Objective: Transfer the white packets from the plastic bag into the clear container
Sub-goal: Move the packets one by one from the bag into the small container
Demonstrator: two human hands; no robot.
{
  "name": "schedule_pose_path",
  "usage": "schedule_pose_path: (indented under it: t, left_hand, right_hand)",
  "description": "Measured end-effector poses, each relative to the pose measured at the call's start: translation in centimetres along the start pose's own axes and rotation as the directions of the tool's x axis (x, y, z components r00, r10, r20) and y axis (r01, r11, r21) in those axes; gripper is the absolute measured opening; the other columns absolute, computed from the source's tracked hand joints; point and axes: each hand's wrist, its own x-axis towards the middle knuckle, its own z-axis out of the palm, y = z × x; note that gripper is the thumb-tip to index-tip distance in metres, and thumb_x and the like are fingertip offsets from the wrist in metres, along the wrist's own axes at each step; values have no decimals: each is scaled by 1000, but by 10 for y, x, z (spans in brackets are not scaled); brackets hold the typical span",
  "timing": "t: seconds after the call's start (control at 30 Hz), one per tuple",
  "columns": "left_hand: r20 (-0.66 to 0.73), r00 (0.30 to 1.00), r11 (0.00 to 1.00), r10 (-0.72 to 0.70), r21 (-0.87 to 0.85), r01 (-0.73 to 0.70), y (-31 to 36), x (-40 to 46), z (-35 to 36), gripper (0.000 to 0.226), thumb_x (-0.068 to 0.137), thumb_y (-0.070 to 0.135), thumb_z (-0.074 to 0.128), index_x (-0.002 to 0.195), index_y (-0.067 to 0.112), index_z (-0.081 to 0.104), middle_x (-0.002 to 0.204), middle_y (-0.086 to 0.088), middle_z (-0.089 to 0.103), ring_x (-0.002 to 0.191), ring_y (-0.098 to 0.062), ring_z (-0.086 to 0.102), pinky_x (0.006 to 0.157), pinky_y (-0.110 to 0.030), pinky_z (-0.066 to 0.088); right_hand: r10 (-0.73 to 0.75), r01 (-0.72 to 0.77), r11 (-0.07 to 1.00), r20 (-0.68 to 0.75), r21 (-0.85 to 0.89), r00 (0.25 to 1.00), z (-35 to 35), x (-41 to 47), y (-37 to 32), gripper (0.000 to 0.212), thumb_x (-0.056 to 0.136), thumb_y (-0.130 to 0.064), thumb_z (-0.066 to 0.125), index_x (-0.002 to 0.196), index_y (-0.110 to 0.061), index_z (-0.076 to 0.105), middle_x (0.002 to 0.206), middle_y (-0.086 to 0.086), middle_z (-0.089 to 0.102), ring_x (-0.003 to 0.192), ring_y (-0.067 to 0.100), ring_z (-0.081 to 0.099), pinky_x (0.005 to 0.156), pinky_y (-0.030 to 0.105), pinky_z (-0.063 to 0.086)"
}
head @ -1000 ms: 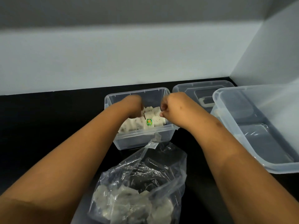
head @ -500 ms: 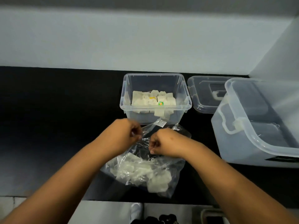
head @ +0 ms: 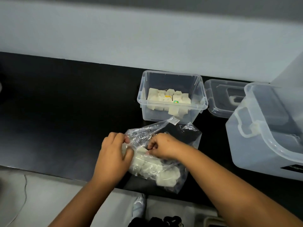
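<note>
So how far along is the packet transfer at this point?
Partly done. A batch of white packets already sits in the clear container. In hand: the left hand and right hand are both at the plastic bag, seemingly picking out more. Left: a pile of bagged packets has yet to go over, so roughly half remains.

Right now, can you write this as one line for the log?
left hand: gripping bag | right hand: pinching packet in bag | container: partly filled | lid: off, beside it
</note>
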Motion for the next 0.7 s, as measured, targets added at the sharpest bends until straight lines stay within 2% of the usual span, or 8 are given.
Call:
schedule_pose_path:
  t: [0.07, 0.17, 0.3, 0.43, 0.5, 0.57, 0.7]
  left_hand:
    - [104, 992, 995, 76, 58, -82, -4, -10, 0, 31, 74, 43, 51, 101, 28, 55, 100, 14, 44, 93, -9, 40, 77, -26, 35]
    - [216, 968, 981, 126, 120, -154, -12, -17, 4, 47, 67, 50, 58, 111, 34, 54, 105, 18, 41, 95, -6, 38, 82, -23, 34]
    - [250, 957, 977, 145, 118, -179, -20, -16, 12, 54, 67, 42, 69, 117, 33, 53, 112, 16, 42, 97, -8, 39, 84, -22, 36]
    - [242, 964, 991, 112, 42, -126, -25, -15, 19, 49, 73, 29, 75, 118, 29, 53, 112, 14, 39, 103, -8, 41, 84, -18, 37]
    - [225, 969, 995, 102, -4, -104, -26, -15, 20, 44, 74, 26, 77, 112, 28, 54, 107, 17, 38, 97, -3, 44, 77, -13, 38]
    - [205, 973, 994, 110, -20, -108, -27, -15, 20, 35, 74, 25, 78, 96, 28, 53, 96, 21, 38, 87, -4, 47, 68, -11, 38]
    - [187, 975, 992, 123, 4, -126, -27, -14, 21, 31, 73, 20, 78, 76, 23, 47, 84, 14, 44, 75, -6, 47, 61, -20, 40]
  right_hand:
    - [-2, 2, 1000, 10, -7, 1000, 0, 1, 1, 13, 82, -31, 73, 90, -21, 70, 92, -3, 71, 86, 16, 69, 83, 37, 58]
    - [6, -6, 1000, 31, 11, 999, 1, 2, 0, 17, 82, -32, 74, 92, -19, 71, 93, -5, 71, 89, 14, 68, 86, 33, 56]
    - [7, -9, 998, 44, 56, 999, 3, 3, -2, 14, 81, -28, 75, 90, -19, 70, 83, -8, 64, 81, 10, 62, 81, 28, 53]
    - [-9, 5, 998, 73, 64, 997, 7, 5, -6, 14, 81, -23, 76, 87, -16, 65, 76, -8, 59, 76, 11, 57, 74, 28, 50]
    - [-18, 8, 994, 92, 109, 996, 7, 6, -4, 19, 80, -21, 77, 83, -20, 59, 76, -9, 56, 72, 10, 54, 68, 25, 47]
    - [-23, 1, 984, 119, 179, 993, 7, 5, -3, 25, 78, -18, 78, 81, -23, 54, 81, -6, 58, 72, 10, 54, 67, 25, 47]
    - [-23, -19, 964, 154, 265, 988, 14, 5, 1, 33, 77, -18, 80, 98, -22, 54, 98, 0, 65, 82, 13, 60, 69, 25, 50]
